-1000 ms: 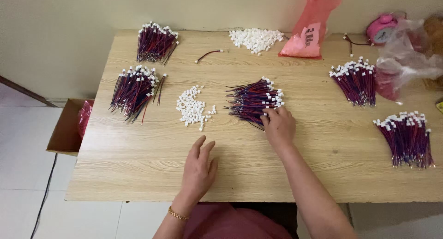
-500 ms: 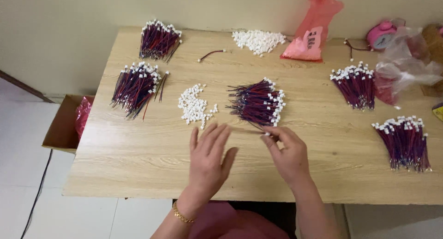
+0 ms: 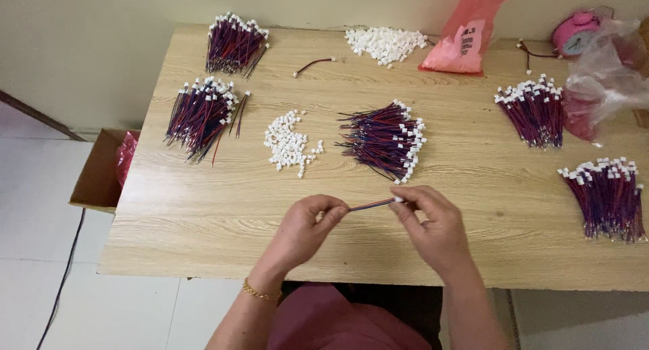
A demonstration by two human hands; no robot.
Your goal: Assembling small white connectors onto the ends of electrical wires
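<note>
Far left, a brown cardboard box sits on the floor beside the pale wood-grain table, and two bundles of red-and-dark wire leads fan out near that edge, each lead tipped with a white plastic connector. Next comes a loose scatter of small white connector housings, then the central pile of leads. Down front, the left hand pinches the bare end of a single wire lead between thumb and fingertips — the right hand grips its white-tipped end, the lead stretched straight between them above the table. A light, even pinch close to the ends should keep the thin wires from kinking. Right, a pink plastic bag and two more bundles.
</note>
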